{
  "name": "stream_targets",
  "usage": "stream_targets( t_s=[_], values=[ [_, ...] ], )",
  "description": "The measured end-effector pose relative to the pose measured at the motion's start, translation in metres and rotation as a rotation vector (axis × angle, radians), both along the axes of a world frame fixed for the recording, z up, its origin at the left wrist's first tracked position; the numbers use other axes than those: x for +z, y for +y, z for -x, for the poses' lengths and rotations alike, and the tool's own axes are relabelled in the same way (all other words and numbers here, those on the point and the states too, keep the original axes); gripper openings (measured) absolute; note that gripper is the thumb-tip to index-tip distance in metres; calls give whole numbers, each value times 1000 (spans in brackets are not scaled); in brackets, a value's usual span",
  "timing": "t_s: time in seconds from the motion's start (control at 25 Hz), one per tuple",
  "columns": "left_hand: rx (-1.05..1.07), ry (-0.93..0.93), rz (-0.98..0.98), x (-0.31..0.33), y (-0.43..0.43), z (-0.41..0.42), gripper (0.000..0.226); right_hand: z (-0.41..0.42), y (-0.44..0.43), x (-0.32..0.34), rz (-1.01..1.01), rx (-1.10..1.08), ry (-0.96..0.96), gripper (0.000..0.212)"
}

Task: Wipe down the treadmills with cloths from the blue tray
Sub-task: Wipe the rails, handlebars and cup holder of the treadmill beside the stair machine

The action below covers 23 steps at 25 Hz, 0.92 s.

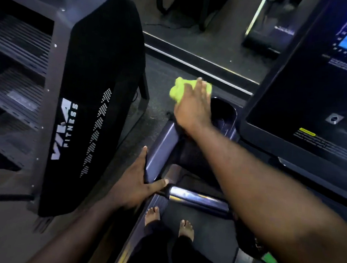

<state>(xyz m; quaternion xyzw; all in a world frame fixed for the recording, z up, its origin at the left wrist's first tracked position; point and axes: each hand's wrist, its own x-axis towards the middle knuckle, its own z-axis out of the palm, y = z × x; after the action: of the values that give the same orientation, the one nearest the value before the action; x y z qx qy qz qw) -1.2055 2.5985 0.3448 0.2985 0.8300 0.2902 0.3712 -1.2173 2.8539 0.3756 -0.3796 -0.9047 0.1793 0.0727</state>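
My right hand [193, 108] reaches forward and holds a crumpled lime-green cloth [179, 90] over the far left corner of the treadmill console, beside its cup holder [224, 112]. My left hand [137, 182] rests on the treadmill's purple-grey left handrail [161, 149], fingers spread along it and thumb across the inner bar. The treadmill's dark touchscreen [317, 84] stands at the right, lit with a coloured picture. My bare feet [169, 222] stand on the treadmill deck below. The blue tray is not in view.
A black machine housing [92, 96] marked VIVA FITNESS stands close on the left, next to metal steps [18, 61]. A floor rail [194, 64] runs across ahead, with more equipment legs beyond. A chrome crossbar [196, 197] spans in front of my feet.
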Motion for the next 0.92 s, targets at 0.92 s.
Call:
stream_targets(
  t_s=[0.92],
  values=[
    [17, 16, -86, 1, 86, 33, 66, -33, -2, 10, -216, 57, -207, 56]
  ],
)
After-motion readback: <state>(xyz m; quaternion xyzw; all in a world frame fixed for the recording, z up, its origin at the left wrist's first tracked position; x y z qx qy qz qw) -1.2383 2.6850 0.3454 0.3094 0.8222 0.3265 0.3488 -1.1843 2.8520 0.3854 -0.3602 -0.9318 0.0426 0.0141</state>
